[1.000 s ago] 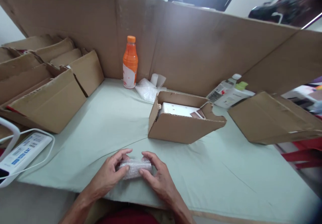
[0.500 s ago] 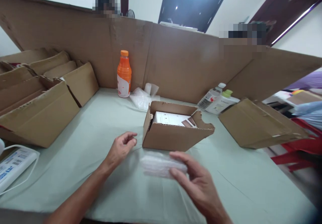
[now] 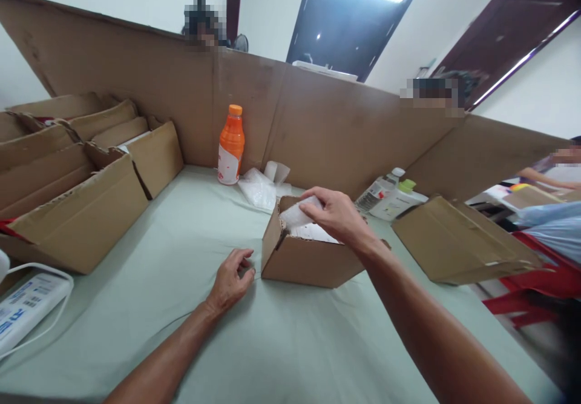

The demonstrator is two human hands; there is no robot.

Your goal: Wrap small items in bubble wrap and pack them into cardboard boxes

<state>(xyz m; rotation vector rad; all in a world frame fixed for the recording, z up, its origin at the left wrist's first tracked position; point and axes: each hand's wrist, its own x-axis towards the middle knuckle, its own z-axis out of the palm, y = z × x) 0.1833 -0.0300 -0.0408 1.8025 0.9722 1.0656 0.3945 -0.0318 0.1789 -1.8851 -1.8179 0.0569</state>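
Note:
Over the small cardboard box [image 3: 313,263], my right hand [image 3: 338,215] grips a bubble-wrapped packet [image 3: 297,215] between thumb and fingers. The packet's left end is at the box's open top, tilted; how deep it reaches I cannot tell. A white printed item [image 3: 313,232] shows inside the box, partly covered by the packet and my hand. My left hand [image 3: 233,280] rests on the green cloth just left of the box, fingers loosely curled and apart, with nothing in them.
Large cardboard boxes [image 3: 91,204] stand at left, near a white labelled carton [image 3: 34,310] with a cable. An orange bottle [image 3: 231,146] and loose bubble wrap [image 3: 258,187] lie behind the box. Bottles [image 3: 394,201] and another carton [image 3: 458,243] are at right. A cardboard partition [image 3: 345,131] runs behind; people are beyond.
My right hand has carried the bubble-wrapped packet forward and up from the near cloth to the box's top. My left hand has stayed beside the box.

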